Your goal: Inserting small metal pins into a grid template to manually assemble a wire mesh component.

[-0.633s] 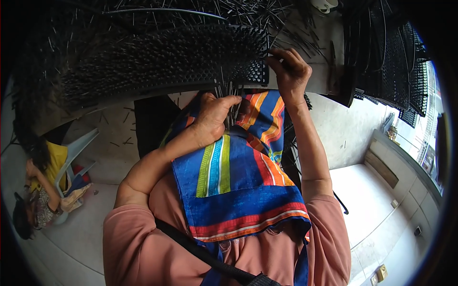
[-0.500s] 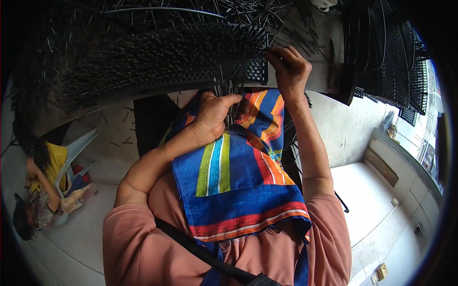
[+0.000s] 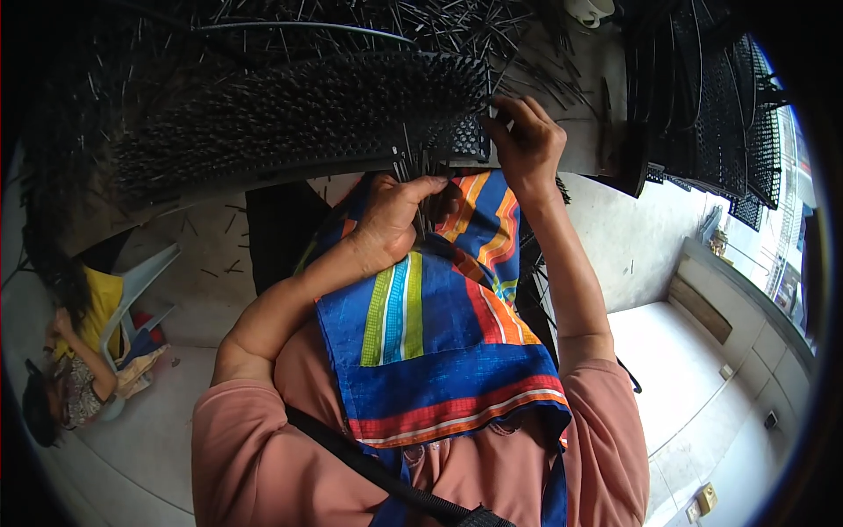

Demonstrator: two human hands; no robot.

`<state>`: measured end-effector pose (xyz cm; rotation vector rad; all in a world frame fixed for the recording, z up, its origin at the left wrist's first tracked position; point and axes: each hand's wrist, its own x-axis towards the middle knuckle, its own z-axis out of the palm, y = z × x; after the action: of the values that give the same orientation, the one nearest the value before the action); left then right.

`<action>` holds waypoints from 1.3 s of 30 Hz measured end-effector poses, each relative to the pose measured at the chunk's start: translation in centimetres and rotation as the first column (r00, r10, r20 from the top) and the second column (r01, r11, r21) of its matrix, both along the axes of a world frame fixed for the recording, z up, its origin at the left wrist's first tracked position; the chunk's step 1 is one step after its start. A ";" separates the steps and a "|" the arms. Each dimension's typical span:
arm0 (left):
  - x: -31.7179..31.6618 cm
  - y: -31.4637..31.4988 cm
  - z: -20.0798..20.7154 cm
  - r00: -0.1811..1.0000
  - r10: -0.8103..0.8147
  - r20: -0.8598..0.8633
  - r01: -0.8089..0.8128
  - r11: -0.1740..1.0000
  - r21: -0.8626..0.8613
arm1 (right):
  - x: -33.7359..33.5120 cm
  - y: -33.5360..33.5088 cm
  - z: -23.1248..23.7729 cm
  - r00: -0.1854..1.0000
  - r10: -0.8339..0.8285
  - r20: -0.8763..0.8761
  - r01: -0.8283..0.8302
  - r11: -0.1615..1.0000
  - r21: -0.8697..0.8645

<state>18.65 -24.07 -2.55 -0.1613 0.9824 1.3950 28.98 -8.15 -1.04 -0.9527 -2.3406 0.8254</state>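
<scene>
My left hand [image 3: 385, 224] is closed around a bundle of thin black strips [image 3: 407, 163], whose ends stick up past my thumb over my lap. Just beyond it lies a long black perforated panel [image 3: 468, 139], its surface mostly covered by rows of upright dark bristle-like strips [image 3: 290, 114]. At the panel's right edge my right hand [image 3: 536, 147] is pinched, thumb against fingers. Whatever those fingertips hold is too small and dark to make out. A few bare holes show at the panel's near right corner.
Loose black strips [image 3: 457, 26] lie heaped behind the panel. A white cup [image 3: 590, 10] stands at the far edge. Stacked black perforated panels [image 3: 720, 114] are on the right. A person [image 3: 83, 373] sits at the lower left by a grey chair [image 3: 140, 281]. A striped apron [image 3: 448, 378] covers my lap.
My right hand has shifted slightly down and toward me, staying beside the panel's right edge. The left hand keeps its grip on the strips in nearly the same place.
</scene>
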 end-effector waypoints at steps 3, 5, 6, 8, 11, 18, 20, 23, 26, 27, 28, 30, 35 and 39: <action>-0.2 0.2 0.2 0.999 -0.009 0.034 0.006 0.996 0.093 | 0.9 -1.4 -0.2 0.990 -0.094 -0.109 0.004 0.774 -0.633; -0.1 0.4 0.7 0.998 -0.030 0.060 0.022 0.991 0.135 | 1.3 -2.2 -0.7 0.998 0.053 -0.044 -0.067 0.620 -0.782; -0.1 0.6 1.2 0.999 0.003 0.041 -0.007 0.995 0.102 | 0.9 -2.4 0.0 0.993 0.006 -0.114 -0.102 0.499 -0.861; 0.0 0.6 1.0 0.999 0.038 0.018 -0.039 0.997 0.067 | 0.8 -2.5 -0.3 0.986 -0.080 -0.148 -0.105 0.390 -0.915; 0.1 0.6 -0.3 0.988 0.153 -0.026 -0.153 0.988 0.000 | 0.4 -2.5 0.2 0.975 -0.142 -0.170 -0.124 0.289 -0.949; 0.3 0.0 0.5 0.973 0.141 -0.184 -0.134 0.990 0.048 | 0.3 -2.3 -1.3 0.998 0.035 -0.052 -0.062 0.384 -0.921; 0.4 0.0 0.4 0.960 0.154 -0.234 -0.146 0.988 0.049 | 0.2 -2.7 -1.0 0.998 0.005 -0.058 -0.054 0.432 -0.900; 0.4 -0.3 -0.2 0.931 0.282 -0.231 -0.279 0.959 0.045 | 0.2 -2.7 -0.1 0.979 -0.158 -0.126 -0.016 0.559 -0.829; -0.1 -1.0 -0.5 0.988 0.145 -0.058 -0.151 0.982 -0.117 | -0.5 -2.5 0.4 0.910 -0.300 -0.287 0.012 0.711 -0.703; -0.2 -0.9 -0.3 0.989 0.148 0.000 -0.147 0.978 -0.151 | -0.9 -2.4 0.4 0.872 -0.311 -0.378 0.013 0.787 -0.617; -0.3 -0.8 -0.1 0.986 0.154 0.057 -0.141 0.973 -0.184 | -1.5 -2.3 -0.1 0.841 -0.318 -0.437 -0.001 0.807 -0.590; -0.4 -0.8 0.4 0.984 0.169 0.063 -0.156 0.973 -0.172 | -2.6 -2.5 -1.2 0.850 -0.225 -0.476 -0.021 0.889 -0.457; -0.1 -1.5 -0.2 0.979 0.206 -0.008 -0.206 0.974 -0.093 | -3.4 -2.5 -1.4 0.895 -0.094 -0.435 -0.029 0.963 -0.268; -0.4 -1.5 -0.3 0.989 0.143 0.021 -0.139 0.981 -0.138 | -3.4 -2.4 -1.3 0.906 -0.099 -0.413 -0.032 0.954 -0.297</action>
<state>18.28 -25.60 -2.89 -0.3595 1.0572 1.4499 25.56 -10.53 -2.34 -0.8242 -1.8516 1.2589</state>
